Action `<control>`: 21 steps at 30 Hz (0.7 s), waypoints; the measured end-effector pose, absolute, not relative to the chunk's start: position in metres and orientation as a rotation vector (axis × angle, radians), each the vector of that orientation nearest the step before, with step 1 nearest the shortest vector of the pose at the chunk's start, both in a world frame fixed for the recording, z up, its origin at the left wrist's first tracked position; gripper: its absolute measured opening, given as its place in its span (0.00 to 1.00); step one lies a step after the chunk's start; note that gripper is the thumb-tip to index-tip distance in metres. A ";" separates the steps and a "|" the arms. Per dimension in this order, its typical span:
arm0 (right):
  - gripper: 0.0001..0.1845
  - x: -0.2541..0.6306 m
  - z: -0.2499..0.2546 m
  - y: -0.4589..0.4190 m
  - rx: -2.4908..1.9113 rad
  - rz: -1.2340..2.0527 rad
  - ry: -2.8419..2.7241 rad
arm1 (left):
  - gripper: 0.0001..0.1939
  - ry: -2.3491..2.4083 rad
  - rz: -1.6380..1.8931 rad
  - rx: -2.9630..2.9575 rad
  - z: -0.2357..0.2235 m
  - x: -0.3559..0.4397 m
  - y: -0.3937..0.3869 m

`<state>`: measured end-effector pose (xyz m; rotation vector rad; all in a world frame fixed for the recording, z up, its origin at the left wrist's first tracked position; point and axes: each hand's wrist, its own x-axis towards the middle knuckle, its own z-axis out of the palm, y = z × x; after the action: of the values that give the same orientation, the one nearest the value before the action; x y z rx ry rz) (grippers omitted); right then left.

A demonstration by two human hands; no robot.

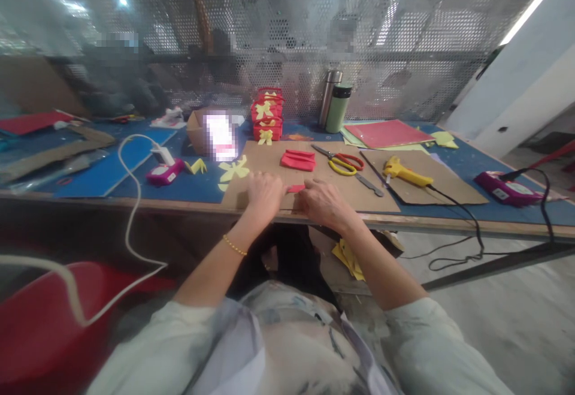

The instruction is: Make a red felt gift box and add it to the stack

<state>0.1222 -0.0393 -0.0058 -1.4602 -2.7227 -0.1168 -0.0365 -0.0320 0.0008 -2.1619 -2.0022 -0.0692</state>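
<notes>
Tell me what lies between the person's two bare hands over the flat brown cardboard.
In the head view, a small red piece, its material unclear, lies between the bare left hand and bare right hand.

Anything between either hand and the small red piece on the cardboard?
Nothing visible. The left hand and right hand are at opposite ends of the small red piece; the folded red item lies beyond it, out of the way.

Nearer you than the scissors (pixel 332 156), your left hand (pixel 265 193) and right hand (pixel 324 202) hide the ends of a red strip (pixel 295 189); left of the scissors, a glowing screen (pixel 220 134) is pixelated.
</notes>
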 end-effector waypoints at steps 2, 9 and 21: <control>0.15 0.122 -0.007 -0.039 -1.455 -0.135 -2.726 | 0.20 -2.012 -0.092 -2.262 -0.003 -0.029 -0.028; 0.13 0.126 -0.016 -0.032 -1.434 -0.151 -2.682 | 0.20 -2.107 -0.127 -2.413 -0.011 -0.026 -0.014; 0.14 0.141 -0.019 -0.026 -1.409 -0.140 -2.665 | 0.26 -2.211 -0.074 -2.402 -0.005 -0.025 -0.006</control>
<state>0.1407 -0.0259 -0.0194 -1.4095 -2.6654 -0.1405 -0.0247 -0.0062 -0.0051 -2.4020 -2.2114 -0.0738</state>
